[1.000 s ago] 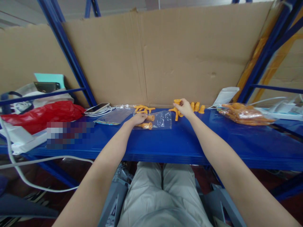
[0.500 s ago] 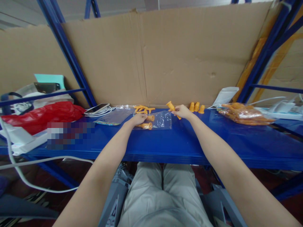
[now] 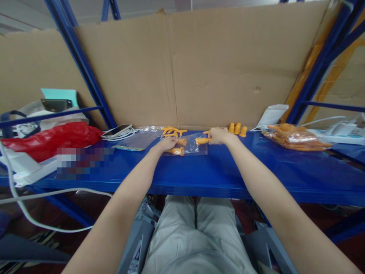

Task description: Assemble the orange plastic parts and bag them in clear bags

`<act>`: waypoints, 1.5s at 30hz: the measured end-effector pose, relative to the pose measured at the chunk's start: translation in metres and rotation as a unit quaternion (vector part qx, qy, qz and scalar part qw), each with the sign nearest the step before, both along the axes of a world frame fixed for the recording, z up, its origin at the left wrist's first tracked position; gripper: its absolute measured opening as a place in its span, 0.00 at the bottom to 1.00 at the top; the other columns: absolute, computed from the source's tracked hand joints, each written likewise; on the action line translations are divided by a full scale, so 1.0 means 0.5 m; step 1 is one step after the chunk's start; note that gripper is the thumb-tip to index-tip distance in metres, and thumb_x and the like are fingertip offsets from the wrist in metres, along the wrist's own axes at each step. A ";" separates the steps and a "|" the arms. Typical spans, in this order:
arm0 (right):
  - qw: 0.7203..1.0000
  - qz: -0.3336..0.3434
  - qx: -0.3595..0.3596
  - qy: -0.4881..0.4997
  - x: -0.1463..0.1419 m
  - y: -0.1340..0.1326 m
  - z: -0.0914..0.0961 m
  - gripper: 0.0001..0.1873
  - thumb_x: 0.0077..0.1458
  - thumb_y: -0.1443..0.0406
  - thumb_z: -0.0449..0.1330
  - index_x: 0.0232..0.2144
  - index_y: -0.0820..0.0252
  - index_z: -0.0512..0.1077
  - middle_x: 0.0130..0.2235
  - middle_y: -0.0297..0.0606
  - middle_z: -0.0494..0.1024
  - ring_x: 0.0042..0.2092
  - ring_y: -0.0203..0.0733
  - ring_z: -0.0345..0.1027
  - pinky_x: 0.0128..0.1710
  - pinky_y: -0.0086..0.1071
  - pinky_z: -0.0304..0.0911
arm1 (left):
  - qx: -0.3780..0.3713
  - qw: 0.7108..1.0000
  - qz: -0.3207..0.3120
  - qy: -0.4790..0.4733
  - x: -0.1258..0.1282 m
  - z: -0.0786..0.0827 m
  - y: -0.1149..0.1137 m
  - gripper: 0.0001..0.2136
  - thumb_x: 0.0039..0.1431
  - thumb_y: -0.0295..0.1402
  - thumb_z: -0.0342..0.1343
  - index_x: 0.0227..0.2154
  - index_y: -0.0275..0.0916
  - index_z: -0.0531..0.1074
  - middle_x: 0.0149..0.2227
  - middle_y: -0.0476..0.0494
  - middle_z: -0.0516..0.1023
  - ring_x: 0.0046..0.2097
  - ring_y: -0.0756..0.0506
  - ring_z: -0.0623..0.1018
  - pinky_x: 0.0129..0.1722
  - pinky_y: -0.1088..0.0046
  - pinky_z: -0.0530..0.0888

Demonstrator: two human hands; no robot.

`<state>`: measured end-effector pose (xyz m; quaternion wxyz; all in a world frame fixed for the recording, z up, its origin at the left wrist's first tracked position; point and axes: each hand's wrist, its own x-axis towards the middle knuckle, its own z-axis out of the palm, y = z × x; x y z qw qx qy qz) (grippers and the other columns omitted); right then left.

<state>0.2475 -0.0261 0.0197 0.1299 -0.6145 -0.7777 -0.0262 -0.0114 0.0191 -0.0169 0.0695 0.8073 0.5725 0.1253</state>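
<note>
On the blue shelf, my left hand (image 3: pixel 169 142) has its fingers closed at the left end of a clear plastic bag (image 3: pixel 194 150). An orange flared plastic piece (image 3: pixel 181 141) lies by those fingertips, and a second flared piece (image 3: pixel 177 151) is just in front of it. Whether the hand grips a piece as well as the bag I cannot tell. My right hand (image 3: pixel 218 136) is closed around another orange flared piece (image 3: pixel 202 140), held level over the bag's right end, its wide end facing left. Behind the left hand lie branched orange parts (image 3: pixel 172 131).
Several orange cone-shaped pieces (image 3: pixel 237 129) stand right of my right hand. Further right lies a filled bag of orange parts (image 3: pixel 295 137). To the left are a flat plastic bag (image 3: pixel 139 139), a phone (image 3: pixel 117 131) with a white cable, and a red bag (image 3: pixel 57 140). Cardboard (image 3: pixel 228 68) closes the back.
My right hand has turned the orange flared piece from slanting to level and brought it down toward the bag. My left hand has stayed in almost the same place.
</note>
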 end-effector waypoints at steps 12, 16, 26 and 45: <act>0.999 -0.009 0.034 -0.023 -0.066 -0.047 -0.002 0.09 0.49 0.67 0.61 0.33 0.60 0.81 0.34 0.48 0.81 0.42 0.54 0.76 0.40 0.40 0.69 | -0.011 0.999 -0.025 -0.038 0.021 0.006 -0.016 0.19 0.63 0.39 0.41 0.40 0.38 0.77 0.53 0.43 0.77 0.55 0.40 0.74 0.57 0.68 0.67; 0.999 -0.021 0.027 -0.007 -0.074 -0.063 0.013 0.10 0.51 0.66 0.61 0.34 0.59 0.81 0.37 0.48 0.82 0.45 0.56 0.75 0.42 0.42 0.68 | -0.013 0.998 -0.017 -0.061 0.023 0.004 -0.015 0.19 0.64 0.39 0.41 0.41 0.37 0.77 0.51 0.43 0.78 0.54 0.39 0.75 0.56 0.66 0.68; 0.999 -0.030 -0.001 -0.026 -0.081 -0.076 0.024 0.15 0.56 0.60 0.58 0.40 0.59 0.81 0.40 0.47 0.82 0.46 0.49 0.75 0.42 0.34 0.67 | 0.031 0.980 -0.015 -0.198 0.030 -0.008 -0.002 0.20 0.63 0.35 0.45 0.54 0.35 0.72 0.58 0.40 0.73 0.62 0.41 0.68 0.63 0.65 0.61; 0.998 -0.021 0.064 0.003 -0.064 -0.042 -0.005 0.13 0.57 0.63 0.57 0.41 0.58 0.79 0.43 0.45 0.81 0.48 0.50 0.74 0.44 0.35 0.66 | 0.141 0.962 -0.154 -0.175 0.091 0.047 0.004 0.13 0.60 0.34 0.53 0.44 0.37 0.78 0.49 0.42 0.80 0.52 0.43 0.77 0.56 0.67 0.69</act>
